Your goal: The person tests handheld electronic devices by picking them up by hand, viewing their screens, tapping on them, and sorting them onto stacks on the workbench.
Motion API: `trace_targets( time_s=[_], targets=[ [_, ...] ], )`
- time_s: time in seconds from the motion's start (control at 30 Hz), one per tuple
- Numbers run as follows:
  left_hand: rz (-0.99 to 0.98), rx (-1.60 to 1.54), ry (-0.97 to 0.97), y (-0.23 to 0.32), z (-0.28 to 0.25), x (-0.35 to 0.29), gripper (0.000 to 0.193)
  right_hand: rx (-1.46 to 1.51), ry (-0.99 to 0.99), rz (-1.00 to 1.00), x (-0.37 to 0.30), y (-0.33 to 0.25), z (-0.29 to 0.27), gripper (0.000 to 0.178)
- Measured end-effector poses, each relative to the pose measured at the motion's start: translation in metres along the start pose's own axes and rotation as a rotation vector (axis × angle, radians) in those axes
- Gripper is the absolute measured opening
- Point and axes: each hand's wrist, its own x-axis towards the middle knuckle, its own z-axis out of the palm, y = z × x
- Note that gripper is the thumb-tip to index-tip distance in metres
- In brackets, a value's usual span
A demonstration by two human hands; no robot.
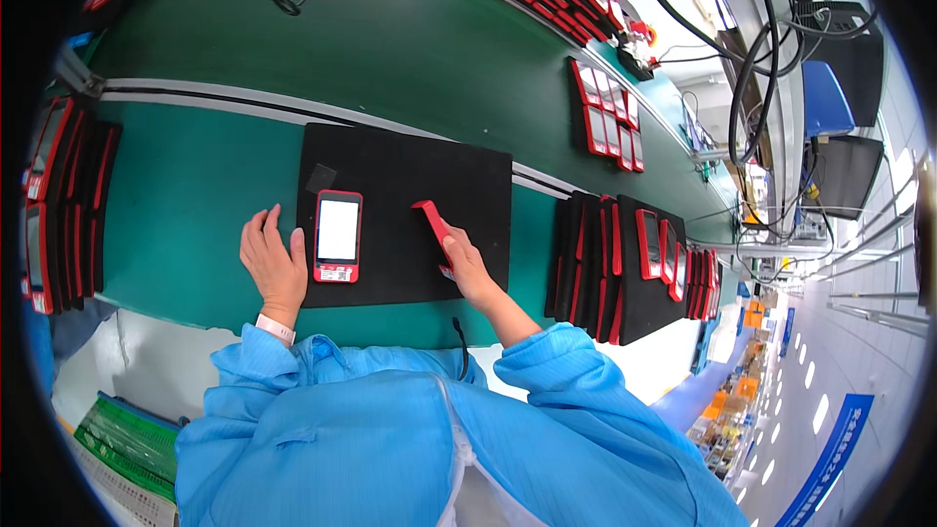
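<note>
Fingers of the right hand (468,268) clamp a red handheld device (429,218) over a black mat (410,161); the left hand (272,259), thumb and fingers apart, is beside a white-screened device (338,231) lying there. Green tabletop (200,176) flanks the mat. Beyond run a darker green surface (390,68), rows of devices (597,130) and, far off, a blue banner (828,454).

Light-blue smock (332,439) — pale front zip (456,422), wrinkled sleeves (576,371), bare hands (273,263), whitish left wristband (275,329)

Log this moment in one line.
left hand: open, beside lit red handset | right hand: gripping tilted red device over black mat
</note>
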Motion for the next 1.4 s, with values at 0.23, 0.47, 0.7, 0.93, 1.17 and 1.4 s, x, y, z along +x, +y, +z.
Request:
trace_targets(
  time_s=[0.23,0.47,0.7,0.93,1.17,1.4],
  targets=[
    [0.012,-0.008,-0.008,-0.003,0.004,0.001,0.038,0.090,0.021,0.053,-0.002,-0.007,0.001,0.044],
    [0.012,0.009,-0.008,0.000,0.001,0.004,0.035,0.077,0.026,0.070,-0.001,-0.002,0.002,0.044],
    [0.000,-0.043,-0.006,0.001,-0.001,0.004,0.033,0.135,0.024,0.167,-0.004,-0.024,0.001,0.050],
    [-0.019,-0.049,-0.008,0.000,-0.002,0.001,0.033,0.119,-0.001,0.145,-0.003,-0.014,0.000,0.051],
    [-0.035,-0.060,-0.016,0.001,-0.002,0.001,0.032,0.079,-0.001,0.117,-0.002,-0.005,-0.002,0.051],
    [-0.030,-0.046,-0.022,0.001,-0.002,0.003,0.031,0.070,0.017,0.126,0.000,-0.006,-0.001,0.049]
  ],
)
